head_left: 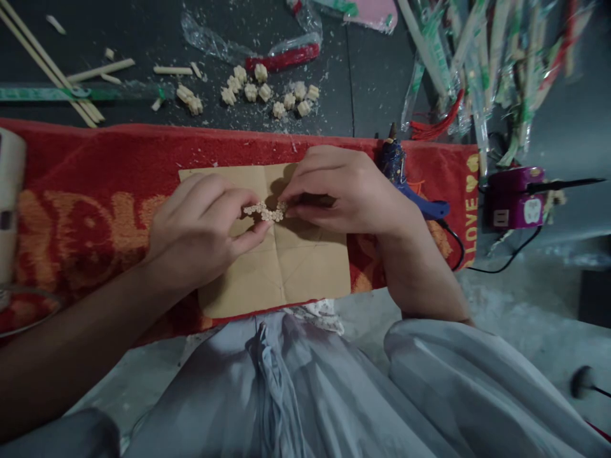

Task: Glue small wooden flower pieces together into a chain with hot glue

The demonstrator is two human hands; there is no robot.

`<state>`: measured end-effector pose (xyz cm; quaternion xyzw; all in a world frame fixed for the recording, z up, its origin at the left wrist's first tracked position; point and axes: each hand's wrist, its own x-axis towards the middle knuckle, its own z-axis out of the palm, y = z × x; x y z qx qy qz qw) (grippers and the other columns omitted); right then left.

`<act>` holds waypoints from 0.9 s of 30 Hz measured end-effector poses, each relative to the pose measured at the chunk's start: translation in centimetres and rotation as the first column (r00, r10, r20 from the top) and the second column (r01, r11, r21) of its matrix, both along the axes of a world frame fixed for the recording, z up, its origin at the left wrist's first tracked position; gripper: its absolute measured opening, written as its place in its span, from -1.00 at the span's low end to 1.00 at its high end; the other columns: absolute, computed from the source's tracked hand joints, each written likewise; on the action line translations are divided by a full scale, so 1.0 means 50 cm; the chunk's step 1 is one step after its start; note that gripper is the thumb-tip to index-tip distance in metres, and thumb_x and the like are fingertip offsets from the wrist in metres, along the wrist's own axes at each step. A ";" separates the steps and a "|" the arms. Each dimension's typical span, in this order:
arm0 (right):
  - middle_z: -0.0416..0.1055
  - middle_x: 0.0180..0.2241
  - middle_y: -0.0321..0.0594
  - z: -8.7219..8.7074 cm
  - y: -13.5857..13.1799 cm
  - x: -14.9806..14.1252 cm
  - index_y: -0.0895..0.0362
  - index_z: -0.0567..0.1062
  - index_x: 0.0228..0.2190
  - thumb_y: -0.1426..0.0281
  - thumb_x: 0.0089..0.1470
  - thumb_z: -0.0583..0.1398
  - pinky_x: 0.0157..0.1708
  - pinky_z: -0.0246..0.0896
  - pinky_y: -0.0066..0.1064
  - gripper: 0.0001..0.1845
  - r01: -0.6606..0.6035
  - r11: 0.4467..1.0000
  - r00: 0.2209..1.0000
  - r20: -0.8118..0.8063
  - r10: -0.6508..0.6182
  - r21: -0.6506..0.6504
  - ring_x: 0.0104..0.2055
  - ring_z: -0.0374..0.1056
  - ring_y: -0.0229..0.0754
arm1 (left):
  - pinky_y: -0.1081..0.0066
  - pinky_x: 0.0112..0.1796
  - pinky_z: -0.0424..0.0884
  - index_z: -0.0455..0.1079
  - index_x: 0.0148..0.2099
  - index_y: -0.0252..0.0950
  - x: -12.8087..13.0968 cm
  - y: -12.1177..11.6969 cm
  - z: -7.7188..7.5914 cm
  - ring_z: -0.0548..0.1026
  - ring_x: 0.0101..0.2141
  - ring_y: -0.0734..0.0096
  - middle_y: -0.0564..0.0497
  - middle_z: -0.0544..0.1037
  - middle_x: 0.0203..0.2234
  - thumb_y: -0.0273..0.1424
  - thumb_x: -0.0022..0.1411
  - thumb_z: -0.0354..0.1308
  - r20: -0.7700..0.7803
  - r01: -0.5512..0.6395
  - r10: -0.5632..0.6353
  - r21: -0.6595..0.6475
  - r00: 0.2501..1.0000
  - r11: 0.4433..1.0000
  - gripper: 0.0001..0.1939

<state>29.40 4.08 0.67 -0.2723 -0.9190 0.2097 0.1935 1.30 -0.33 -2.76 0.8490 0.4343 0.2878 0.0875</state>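
Observation:
Over an unfolded sheet of brown paper (pixel 310 267) with faint pencil lines, both hands pinch one small piece made of joined flower-shaped clusters of cut wooden sticks (pixel 271 213). My left hand (pixel 200 222) grips its left end between thumb and fingers. At the right end, my right hand (pixel 341 191) holds the piece with its fingertips, which hide part of it. The paper lies on a red towel (pixel 86 210) with orange and yellow patterns. A blue hot glue gun (pixel 415 191) rests just right of my right hand.
Loose stick clusters (pixel 265 92) lie on the dark table behind the towel, near cut stick pieces (pixel 102 70) and a red-handled tool (pixel 286 58). Plastic-wrapped sticks (pixel 496 57) spread at the upper right. A purple box (pixel 515 197) with a black cable stands right of the towel.

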 end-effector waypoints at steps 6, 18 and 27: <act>0.75 -0.08 -0.22 -0.002 0.005 0.010 -0.12 0.72 -0.06 0.19 0.56 0.22 0.11 0.57 -0.21 -0.76 0.043 0.993 0.999 -0.006 -0.044 -0.106 -0.01 0.62 -0.11 | 0.13 -0.04 0.63 0.58 0.00 0.01 0.000 -0.001 0.004 0.71 -0.07 0.10 0.07 0.72 -0.17 -0.12 0.62 0.28 0.023 -0.010 0.011 -0.050 1.000 0.999 -0.87; 0.73 -0.10 -0.23 0.000 -0.006 -0.008 -0.12 0.71 -0.07 0.33 0.52 0.17 0.09 0.57 -0.20 -0.73 0.085 0.996 0.984 0.155 -0.088 0.024 -0.02 0.60 -0.06 | 0.08 0.05 0.65 0.61 0.06 0.05 -0.004 0.002 0.000 0.71 -0.03 0.06 0.05 0.73 -0.15 -0.17 0.57 0.32 -0.007 -0.021 0.021 -0.110 1.000 0.994 -0.90; 0.70 -0.17 -0.19 -0.011 -0.005 -0.013 -0.01 0.68 -0.14 0.42 0.50 0.17 0.00 0.52 -0.18 -0.74 0.070 0.997 0.995 0.074 -0.072 0.039 -0.10 0.56 -0.07 | 0.13 -0.06 0.63 0.60 -0.03 -0.03 0.000 0.007 0.006 0.70 -0.12 0.09 0.02 0.72 -0.21 -0.08 0.62 0.26 -0.034 0.000 -0.001 -0.037 0.999 0.999 -0.79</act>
